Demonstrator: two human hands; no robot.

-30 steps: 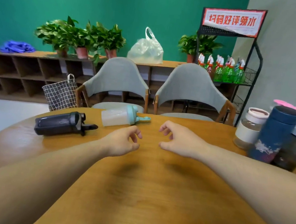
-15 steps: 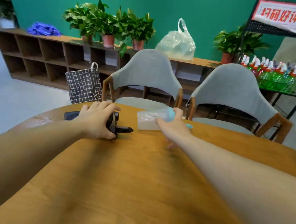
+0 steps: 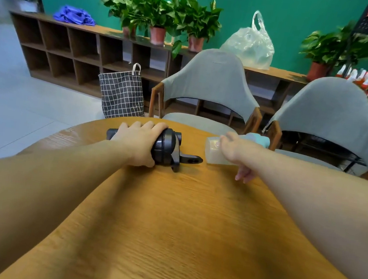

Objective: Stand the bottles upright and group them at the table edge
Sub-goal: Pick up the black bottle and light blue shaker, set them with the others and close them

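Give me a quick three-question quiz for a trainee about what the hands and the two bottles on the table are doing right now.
1. True or false: the black bottle stands upright.
2. Which hand covers the black bottle? A. left hand B. right hand
3. Fill in: the frosted bottle under the right hand has a ____ lid.

Key: 1. False, it lies on its side on the table. 2. A. 3. Light blue-green.
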